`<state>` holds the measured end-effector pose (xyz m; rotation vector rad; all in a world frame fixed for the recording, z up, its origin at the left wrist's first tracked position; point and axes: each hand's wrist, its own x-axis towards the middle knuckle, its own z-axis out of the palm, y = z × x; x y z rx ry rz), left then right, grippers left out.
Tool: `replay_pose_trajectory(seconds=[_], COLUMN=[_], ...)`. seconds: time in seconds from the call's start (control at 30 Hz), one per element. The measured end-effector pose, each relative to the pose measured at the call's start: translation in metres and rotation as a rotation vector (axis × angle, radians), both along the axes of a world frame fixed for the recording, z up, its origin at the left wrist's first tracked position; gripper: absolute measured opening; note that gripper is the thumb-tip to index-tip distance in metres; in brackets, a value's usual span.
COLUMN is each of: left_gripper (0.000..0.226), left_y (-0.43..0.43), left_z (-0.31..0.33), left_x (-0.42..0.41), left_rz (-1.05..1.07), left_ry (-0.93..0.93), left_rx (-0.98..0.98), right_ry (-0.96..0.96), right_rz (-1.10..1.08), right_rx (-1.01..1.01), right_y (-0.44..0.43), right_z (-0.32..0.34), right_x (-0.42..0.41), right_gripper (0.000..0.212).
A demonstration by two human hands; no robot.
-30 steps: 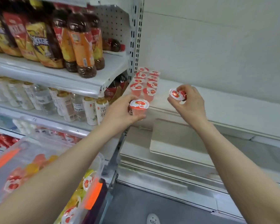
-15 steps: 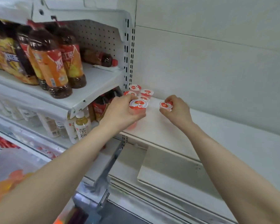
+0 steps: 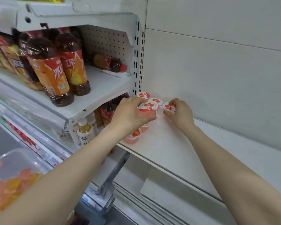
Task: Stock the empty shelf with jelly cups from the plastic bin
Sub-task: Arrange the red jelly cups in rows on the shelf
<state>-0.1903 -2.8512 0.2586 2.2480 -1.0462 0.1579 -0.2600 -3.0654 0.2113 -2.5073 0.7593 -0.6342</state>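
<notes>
Head view: left hand [image 3: 128,116] grips a pink translucent jelly cup with a red-and-white foil lid [image 3: 147,109], fingers wrapped round its side, lid up, at the left end of the white metal shelf [image 3: 177,153]. Can't tell if it's touching down yet. Meanwhile the right hand [image 3: 180,115] pinches a second matching cup [image 3: 168,107] by the rim, low near the back wall.

The placed cups [image 3: 143,95] run front to back along the left upright. My read is columns filled from the corner out, leaving the rest of the shelf reachable.

The clear plastic bin [image 3: 28,159] with more cups sits bottom left, close to hand. Brown tea bottles with orange labels [image 3: 53,75] stand in the next bay.
</notes>
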Motion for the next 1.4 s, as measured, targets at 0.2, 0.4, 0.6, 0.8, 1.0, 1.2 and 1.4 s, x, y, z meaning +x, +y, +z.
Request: replay_pose_trajectory(seconds=[0.2,0.4,0.6,0.8,1.0,1.2,1.4], left_gripper=[0.058,0.046,0.047,0.063,0.06,0.062,0.057], left_y=[-0.019,-0.041,-0.064,-0.08,-0.084,-0.08,-0.057], left_z=[0.001,-0.004,-0.013,-0.022,-0.026,-0.023,-0.014], left_x=[-0.003,-0.005,0.001,-0.001,-0.004,-0.009,-0.012], left_rz=[-0.025,-0.056,-0.098,-0.093,-0.041,-0.052,-0.108], left_ry=[0.003,-0.109,-0.333,-0.408,-0.411,-0.388,-0.404], left_rx=[-0.017,-0.042,0.175,0.39,0.417,0.454,0.274], right_ry=[0.017,0.05,0.129,0.155,0.135,0.108,0.111], right_rz=[0.043,0.13,0.21,0.177,0.171,0.171,0.164], right_rx=[-0.06,-0.1,-0.217,-0.399,-0.449,-0.491,-0.592], right_y=[-0.009,-0.014,-0.026,-0.038,-0.045,-0.041,-0.022], right_z=[-0.004,-0.001,0.01,0.013,0.011,0.016,0.029], right_x=[0.0,-0.006,-0.027,-0.046,-0.054,-0.061,-0.077], right_gripper=[0.035,0.039,0.056,0.056,0.055,0.053,0.05])
